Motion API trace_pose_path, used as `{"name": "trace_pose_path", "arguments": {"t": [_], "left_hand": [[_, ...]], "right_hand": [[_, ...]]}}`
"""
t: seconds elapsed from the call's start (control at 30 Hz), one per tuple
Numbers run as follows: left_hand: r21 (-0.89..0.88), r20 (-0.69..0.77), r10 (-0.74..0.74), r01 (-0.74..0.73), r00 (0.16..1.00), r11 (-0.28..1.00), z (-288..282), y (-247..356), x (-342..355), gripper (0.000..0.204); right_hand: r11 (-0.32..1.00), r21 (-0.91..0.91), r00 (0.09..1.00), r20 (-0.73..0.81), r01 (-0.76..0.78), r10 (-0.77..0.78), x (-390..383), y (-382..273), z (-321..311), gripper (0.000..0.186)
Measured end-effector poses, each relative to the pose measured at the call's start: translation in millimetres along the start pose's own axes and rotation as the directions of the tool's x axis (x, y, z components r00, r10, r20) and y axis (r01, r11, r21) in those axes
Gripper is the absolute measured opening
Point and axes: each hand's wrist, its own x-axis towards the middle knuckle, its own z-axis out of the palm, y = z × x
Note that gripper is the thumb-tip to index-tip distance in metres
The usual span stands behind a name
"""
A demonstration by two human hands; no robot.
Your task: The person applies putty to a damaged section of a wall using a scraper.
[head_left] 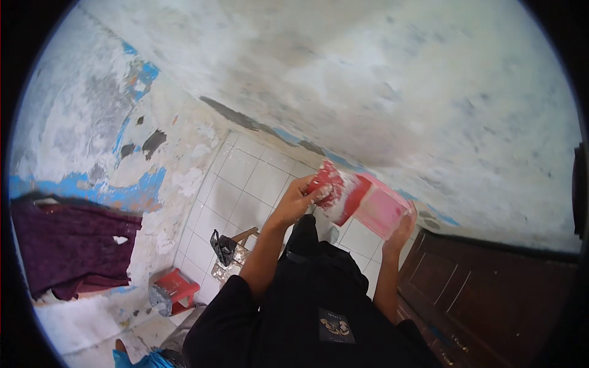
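Note:
In front of my chest, my left hand (297, 200) is closed on a flat red spreader (351, 201) heavily smeared with white putty. My right hand (401, 229) grips the outer end of a pink, shallow plastic container (379, 207), tilted on its side. The spreader's edge meets or overlaps the container's near end; whether they touch is hard to tell. Just beyond both hands rises a wall (392, 92) with whitish, patchy filler and a strip of blue paint low down.
White floor tiles (236, 172) lie below. To the left stand a putty-spattered stool (226, 270) carrying a black plastic bag (223, 246), and a red stool (177, 286). A purple cloth (73, 245) hangs on the peeling left wall. Dark wooden panelling (478, 294) stands at right.

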Motion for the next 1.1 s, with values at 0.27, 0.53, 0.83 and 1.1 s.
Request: {"name": "trace_pose_path", "arguments": {"t": [0.27,0.53,0.83,1.1], "left_hand": [[-0.546,-0.537,-0.287,-0.067,0.793,0.835,-124.5,-170.1,37.7,0.021],[-0.612,-0.510,-0.376,-0.019,0.774,0.791,-168.5,-239.3,97.2,0.020],[-0.695,-0.517,-0.467,-0.034,0.717,0.718,-208.9,-251.2,126.2,0.023],[-0.671,-0.589,-0.454,-0.091,0.669,0.736,-276.4,-233.0,148.4,0.022]], "right_hand": [[0.974,-0.222,0.999,-0.033,-0.042,0.036,4.4,14.1,15.9,0.038],[0.937,-0.344,0.998,-0.044,-0.053,0.040,12.5,26.9,45.4,0.039],[0.925,-0.376,0.998,-0.019,-0.055,0.051,6.4,33.3,98.2,0.045],[0.918,-0.381,0.991,0.029,-0.106,0.127,-2.6,47.2,132.7,0.045]]}}
